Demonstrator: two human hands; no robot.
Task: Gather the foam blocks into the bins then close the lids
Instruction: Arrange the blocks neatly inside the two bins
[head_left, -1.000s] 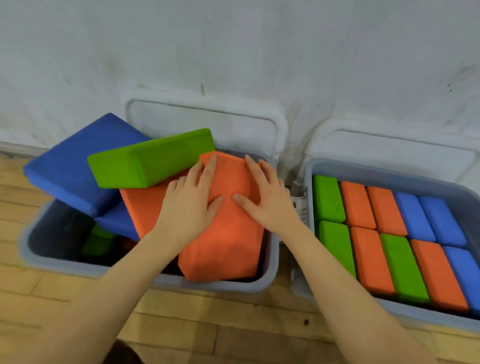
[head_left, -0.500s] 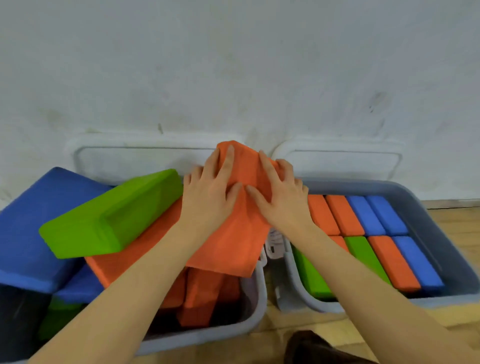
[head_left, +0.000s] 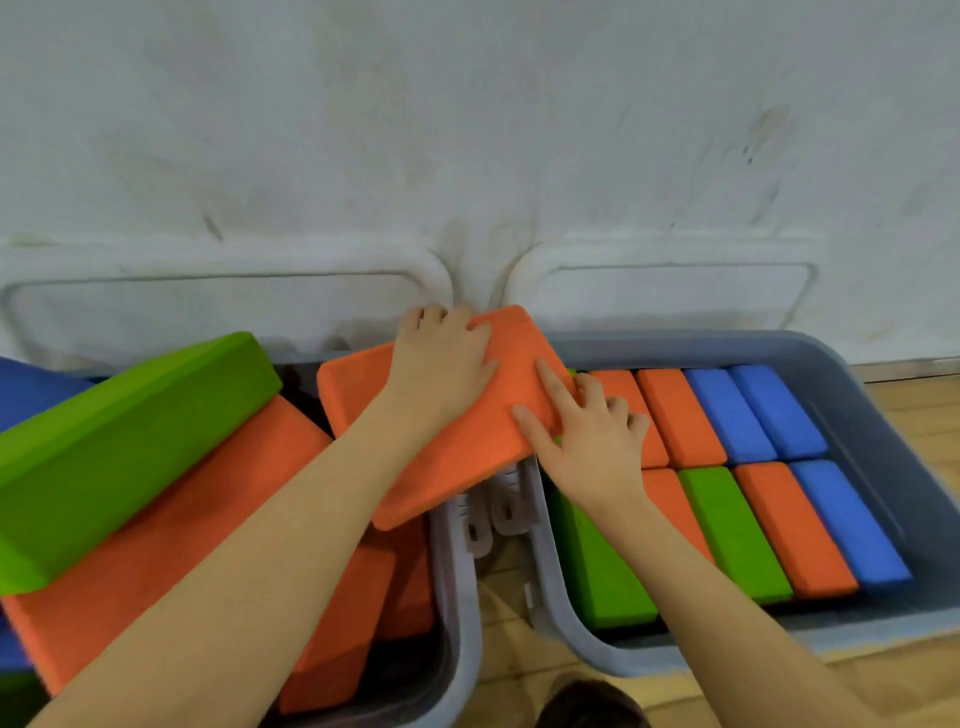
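Observation:
A large orange foam block (head_left: 457, 436) hangs tilted over the gap between two grey bins. My left hand (head_left: 441, 358) lies on its top with the fingertips curled over its far edge. My right hand (head_left: 587, 436) grips its right edge, thumb on top. The left bin (head_left: 457, 597) holds a loose pile: a green block (head_left: 124, 447), a long orange block (head_left: 171, 525), smaller orange blocks (head_left: 358, 613) and a blue block (head_left: 31, 389) at the far left. The right bin (head_left: 893, 467) holds tidy rows of orange, green and blue blocks (head_left: 753, 519).
Both white lids (head_left: 218, 306) (head_left: 670, 296) stand open against the pale wall behind the bins. Grey latches (head_left: 493, 514) sit between the bins. Wooden floor (head_left: 914, 395) shows at right and in front. A dark shoe tip (head_left: 587, 706) is at the bottom edge.
The orange block has moved right and lower, from over the left bin toward the gap. My right hand has slid to its right edge. The view has shifted right.

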